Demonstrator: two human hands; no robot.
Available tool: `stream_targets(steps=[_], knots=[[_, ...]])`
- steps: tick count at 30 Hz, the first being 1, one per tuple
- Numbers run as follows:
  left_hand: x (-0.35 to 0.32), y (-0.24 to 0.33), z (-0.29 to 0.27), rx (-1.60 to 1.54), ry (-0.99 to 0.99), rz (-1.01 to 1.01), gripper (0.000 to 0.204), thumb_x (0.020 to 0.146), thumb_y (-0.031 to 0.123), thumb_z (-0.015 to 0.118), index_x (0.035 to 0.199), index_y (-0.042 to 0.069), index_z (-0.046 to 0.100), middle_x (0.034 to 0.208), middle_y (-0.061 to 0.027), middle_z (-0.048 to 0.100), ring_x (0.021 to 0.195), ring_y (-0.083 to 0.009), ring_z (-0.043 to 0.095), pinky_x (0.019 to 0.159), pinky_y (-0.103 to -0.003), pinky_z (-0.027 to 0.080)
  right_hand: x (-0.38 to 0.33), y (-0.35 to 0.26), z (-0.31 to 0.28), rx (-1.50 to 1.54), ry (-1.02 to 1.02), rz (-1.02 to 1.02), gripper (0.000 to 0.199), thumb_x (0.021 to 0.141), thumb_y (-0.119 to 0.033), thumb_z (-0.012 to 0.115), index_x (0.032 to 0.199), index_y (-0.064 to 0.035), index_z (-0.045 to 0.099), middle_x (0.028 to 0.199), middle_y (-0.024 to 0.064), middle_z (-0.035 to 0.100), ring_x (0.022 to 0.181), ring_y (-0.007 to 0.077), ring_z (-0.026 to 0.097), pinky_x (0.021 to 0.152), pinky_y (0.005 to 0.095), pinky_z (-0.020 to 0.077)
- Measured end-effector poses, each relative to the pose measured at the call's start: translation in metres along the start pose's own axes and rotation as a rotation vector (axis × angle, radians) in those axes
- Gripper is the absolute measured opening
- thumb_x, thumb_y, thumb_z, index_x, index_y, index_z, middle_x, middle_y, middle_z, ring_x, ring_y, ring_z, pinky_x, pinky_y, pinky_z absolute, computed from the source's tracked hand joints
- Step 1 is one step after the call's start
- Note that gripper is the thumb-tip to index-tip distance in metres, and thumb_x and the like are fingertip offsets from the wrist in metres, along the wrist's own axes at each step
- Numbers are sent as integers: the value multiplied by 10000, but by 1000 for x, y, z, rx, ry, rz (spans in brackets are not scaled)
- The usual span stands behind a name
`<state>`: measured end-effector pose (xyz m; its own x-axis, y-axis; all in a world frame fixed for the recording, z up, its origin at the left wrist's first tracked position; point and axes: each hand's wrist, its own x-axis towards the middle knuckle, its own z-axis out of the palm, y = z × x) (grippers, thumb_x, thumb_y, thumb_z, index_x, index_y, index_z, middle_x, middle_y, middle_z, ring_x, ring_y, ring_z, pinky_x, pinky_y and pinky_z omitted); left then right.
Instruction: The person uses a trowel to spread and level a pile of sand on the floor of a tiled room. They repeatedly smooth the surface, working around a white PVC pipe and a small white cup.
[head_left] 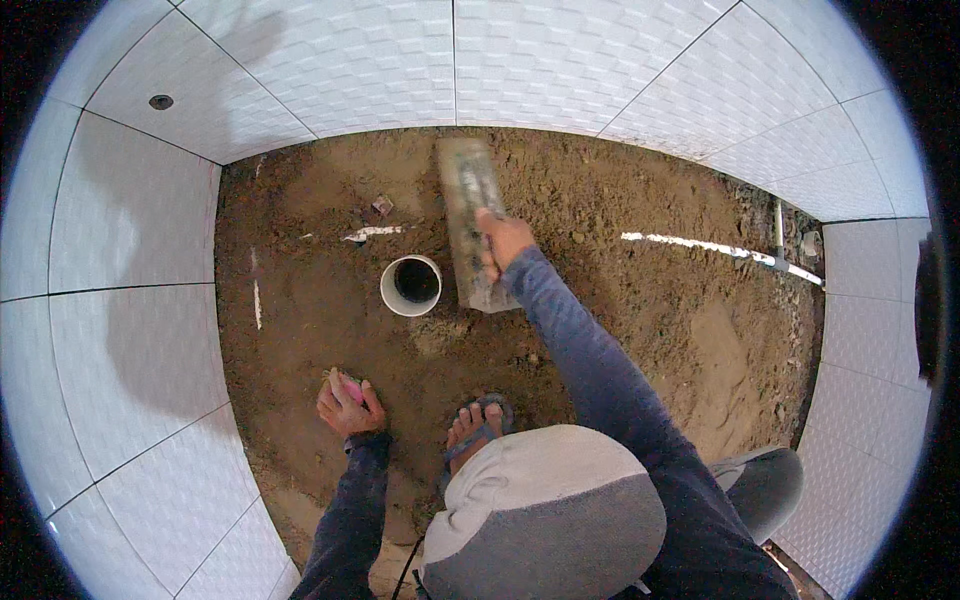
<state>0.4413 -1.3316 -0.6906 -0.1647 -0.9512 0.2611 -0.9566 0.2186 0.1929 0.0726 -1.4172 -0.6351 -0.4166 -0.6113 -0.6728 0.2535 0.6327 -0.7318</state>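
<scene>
My right hand (506, 240) is closed round the handle of a long rectangular plastering trowel (466, 180), smeared grey and a little blurred. The trowel's blade lies over the brown soil, just right of an upright white pipe end (390, 287) with a dark round mouth. Nearer to me on the left, my left hand (350, 406) rests low at the soil, its fingers curled over a small pink object (352, 388). Most of that pink object is hidden under the fingers, so its kind does not show.
White textured wall tiles (360, 70) enclose the soil floor (620, 300). A half-buried white pipe (700, 243) runs to the right wall. Short white strips (375, 233) poke from the soil, with a small reddish fragment (382, 205) nearby. My sandalled foot (472, 430) stands below the pipe end.
</scene>
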Motion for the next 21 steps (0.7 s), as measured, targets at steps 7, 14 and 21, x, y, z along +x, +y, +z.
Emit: stream_targets(steps=[7, 14, 21], knots=[[-14, -12, 1, 52, 3, 2, 552, 837, 312, 617, 1294, 29, 493, 1196, -203, 528, 1089, -396, 480, 949, -499, 364, 18, 9, -85, -779, 156, -437, 608, 839, -512, 583, 1166, 1, 594, 912, 249, 669, 790, 371, 678, 722, 463, 543], [-7, -3, 5, 37, 19, -1, 555, 823, 305, 625, 1293, 41, 496, 1193, -195, 535, 1088, -383, 484, 936, -497, 375, -50, 86, -96, -172, -172, -40, 419, 849, -442, 630, 961, -38, 632, 629, 83, 595, 418, 197, 533, 374, 331, 415], [-5, -3, 1, 26, 33, -32, 555, 809, 317, 631, 1279, 48, 511, 1180, -190, 539, 1072, -381, 494, 930, -493, 379, -99, 125, -66, -422, -324, 8, 443, 856, -463, 607, 964, -35, 642, 631, 96, 616, 580, 242, 600, 582, 411, 494]])
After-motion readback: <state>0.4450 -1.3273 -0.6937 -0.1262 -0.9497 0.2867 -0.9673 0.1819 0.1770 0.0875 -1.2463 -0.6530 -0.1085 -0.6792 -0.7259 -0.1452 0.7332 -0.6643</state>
